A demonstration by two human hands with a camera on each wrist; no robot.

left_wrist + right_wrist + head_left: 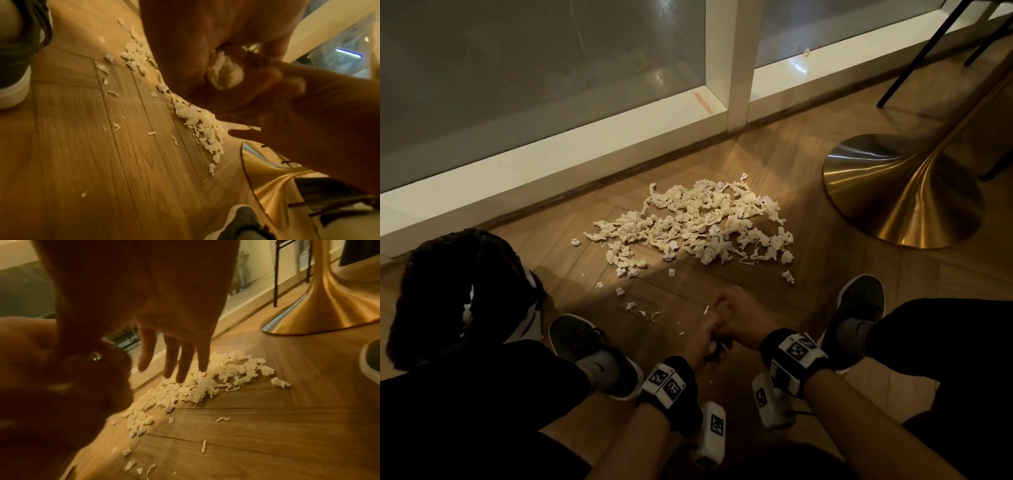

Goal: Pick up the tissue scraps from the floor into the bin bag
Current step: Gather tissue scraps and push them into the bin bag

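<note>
The left hand (pixel 700 342) is curled around a small wad of tissue (pixel 225 73), low over the wooden floor (pixel 722 291) between the two shoes. The right hand (pixel 739 317) touches it, thumb against the left fingers, its own fingers (pixel 186 360) hanging straight and holding nothing. Beyond the hands lies the main heap of tissue scraps (pixel 695 219), with loose bits nearer. The black bin bag (pixel 458 294) sits at the floor's left edge, a brass table base (pixel 900 192) to the right.
</note>
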